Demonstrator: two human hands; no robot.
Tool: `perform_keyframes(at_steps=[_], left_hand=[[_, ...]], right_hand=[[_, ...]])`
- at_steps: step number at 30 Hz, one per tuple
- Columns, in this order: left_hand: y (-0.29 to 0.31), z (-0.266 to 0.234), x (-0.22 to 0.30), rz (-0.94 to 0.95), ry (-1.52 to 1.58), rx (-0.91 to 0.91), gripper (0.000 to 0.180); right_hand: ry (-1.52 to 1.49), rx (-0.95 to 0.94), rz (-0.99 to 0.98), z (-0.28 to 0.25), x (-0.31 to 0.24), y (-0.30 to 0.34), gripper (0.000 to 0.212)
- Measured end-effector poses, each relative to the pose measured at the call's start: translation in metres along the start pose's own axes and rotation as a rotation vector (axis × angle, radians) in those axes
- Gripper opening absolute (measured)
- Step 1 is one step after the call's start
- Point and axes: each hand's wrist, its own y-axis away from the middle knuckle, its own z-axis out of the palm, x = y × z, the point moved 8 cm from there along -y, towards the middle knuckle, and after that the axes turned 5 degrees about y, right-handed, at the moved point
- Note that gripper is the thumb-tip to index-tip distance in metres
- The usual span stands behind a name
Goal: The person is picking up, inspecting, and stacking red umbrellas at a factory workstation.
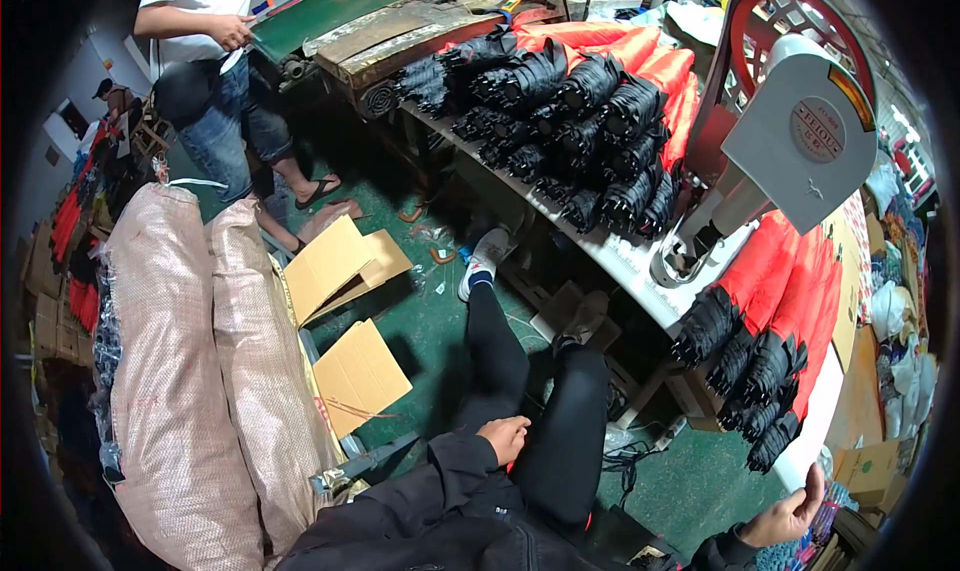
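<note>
Umbrellas are piled to either side of a machine [800, 141], and neither pile is touched by a hand.

The near pile [790, 306] and the far pile [590, 96] are laid on the table [625, 261] with black ends turned toward the seated person, seemingly so that each can be grasped easily; the machine is set between them, perhaps to be within reach of both. The right hand [787, 516] is held beside the table's edge, below the near pile, with fingers loosely spread and nothing seen in them. The left hand [505, 439] is rested on the lap, fingers curled; whether anything is pinched cannot be told. Sacks [165, 361] and an opened carton [360, 376] are placed to the left, presumably clear of the legs.
</note>
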Motion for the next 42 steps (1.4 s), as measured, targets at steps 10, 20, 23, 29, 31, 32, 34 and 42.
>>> perform_keyframes(at_steps=[10,20,23,29,31,32,34,42], left_hand=[[-0.024,-0.009,0.013,0.153,-0.006,-0.010,0.022],[-0.069,0.024,-0.016,-0.136,0.396,-0.312,0.028],[-0.075,0.035,-0.026,-0.143,0.388,-0.315,0.027],[-0.066,0.026,-0.025,-0.152,0.395,-0.280,0.027],[-0.065,0.029,-0.024,-0.169,0.423,-0.302,0.027],[-0.066,0.029,-0.023,-0.157,0.419,-0.298,0.028],[-0.065,0.028,-0.023,-0.145,0.425,-0.303,0.029],[-0.052,0.025,0.016,-0.122,0.454,-0.252,0.022]], right_hand=[[-0.058,0.080,-0.355,-0.058,-0.072,0.022,0.040],[0.802,-0.005,0.332,-0.250,0.066,0.047,0.022],[1.127,-0.376,0.655,-0.319,0.155,0.104,0.033],[1.103,-0.473,1.239,-0.359,0.233,0.223,0.062],[1.143,-0.501,1.171,-0.350,0.246,0.238,0.066],[1.160,-0.443,1.076,-0.334,0.249,0.235,0.075],[1.211,-0.306,0.945,-0.311,0.247,0.235,0.085],[0.754,-0.238,1.230,-0.219,0.304,0.269,0.057]])
